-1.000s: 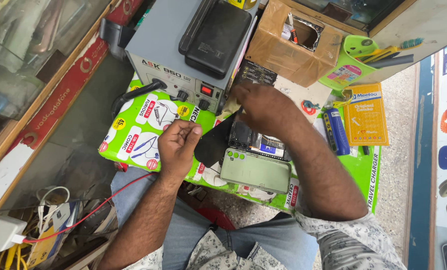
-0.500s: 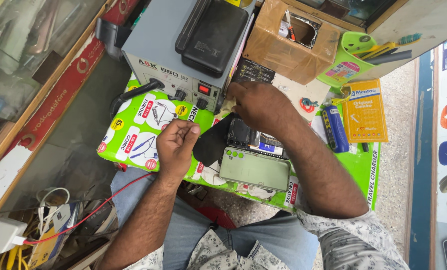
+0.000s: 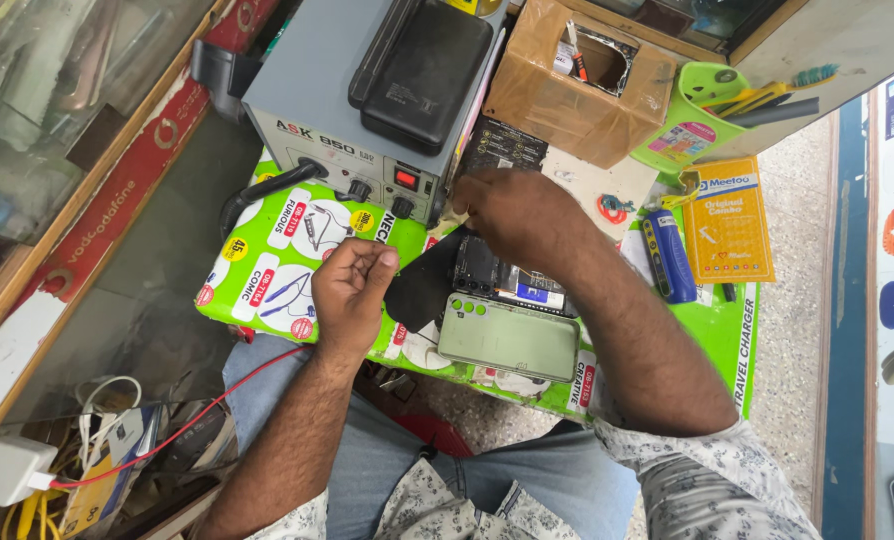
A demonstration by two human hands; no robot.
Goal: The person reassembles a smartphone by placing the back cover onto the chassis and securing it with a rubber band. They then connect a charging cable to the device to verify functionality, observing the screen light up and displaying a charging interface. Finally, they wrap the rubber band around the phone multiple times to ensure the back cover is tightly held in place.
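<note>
**Green mat, opened phone: two hands at a repair counter**

Green printed matting (image 3: 267, 270) covers the counter where a seated person works over a dismantled phone (image 3: 512, 282), its circuit board and battery exposed. The phone lies at the middle of the mat, just in front of a grey box-shaped machine (image 3: 342, 110) with knobs and a red switch. A pale green back cover (image 3: 507, 338) rests touching the phone's near edge. The right hand (image 3: 512, 215) hovers over the phone's top end, fingers curled in a closed grip, though what they pinch is hidden. The left hand (image 3: 352, 290) sits just left of the phone, its fingers bunched together beside a black flap-like piece (image 3: 422, 285); whether the grip holds anything cannot be told. A cardboard box (image 3: 577, 85) stands behind, a blue lighter-shaped item (image 3: 669, 255) and an orange packet (image 3: 729, 220) to the right. A red wire (image 3: 177, 435) trails below the left forearm.
</note>
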